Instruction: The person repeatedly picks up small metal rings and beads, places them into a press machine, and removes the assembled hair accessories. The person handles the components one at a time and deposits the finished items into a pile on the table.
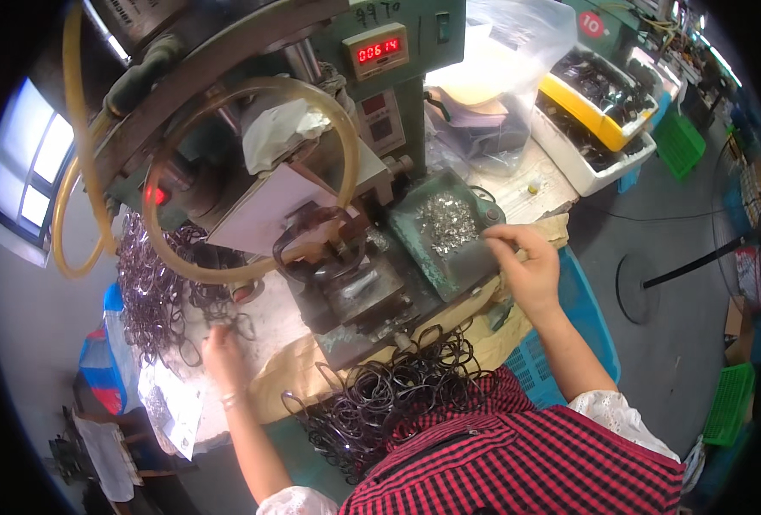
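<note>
My left hand (224, 356) is at the left side of the bench, its fingers drawn together beside a heap of dark, shiny oval loops (153, 296). What those fingers hold, if anything, I cannot make out. Thumb and forefinger of my right hand (531, 270) are pinched at the edge of a pile of small silvery metal pieces (449, 223); anything between them is too small to name. The pile lies on the green base of a press (419, 236). One dark oval loop (320, 249) sits at the press's die (362, 292), between my hands.
More dark loops (380, 403) are heaped before the press, against my checked apron (518, 455). A yellowish hose (350, 163) curves in front of the press head. A blue basket (591, 309) stands at right. Farther back are filled foam boxes (569, 159) and a plastic bag (518, 43).
</note>
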`<action>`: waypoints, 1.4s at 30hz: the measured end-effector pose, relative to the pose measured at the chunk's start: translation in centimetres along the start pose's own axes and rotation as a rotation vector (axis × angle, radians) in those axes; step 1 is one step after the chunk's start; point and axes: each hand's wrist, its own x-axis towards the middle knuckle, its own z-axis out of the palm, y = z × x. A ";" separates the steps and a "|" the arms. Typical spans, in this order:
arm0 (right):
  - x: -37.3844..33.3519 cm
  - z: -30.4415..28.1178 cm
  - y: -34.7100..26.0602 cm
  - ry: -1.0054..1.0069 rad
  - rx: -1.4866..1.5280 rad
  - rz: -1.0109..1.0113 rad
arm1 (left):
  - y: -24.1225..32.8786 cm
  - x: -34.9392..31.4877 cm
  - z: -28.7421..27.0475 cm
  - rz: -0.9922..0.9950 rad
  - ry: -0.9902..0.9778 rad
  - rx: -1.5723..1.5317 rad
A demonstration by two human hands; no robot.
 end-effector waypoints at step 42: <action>3.2 6.2 4.3 -0.088 -0.385 -0.279 | 26.7 0.9 -6.8 0.729 0.241 -0.492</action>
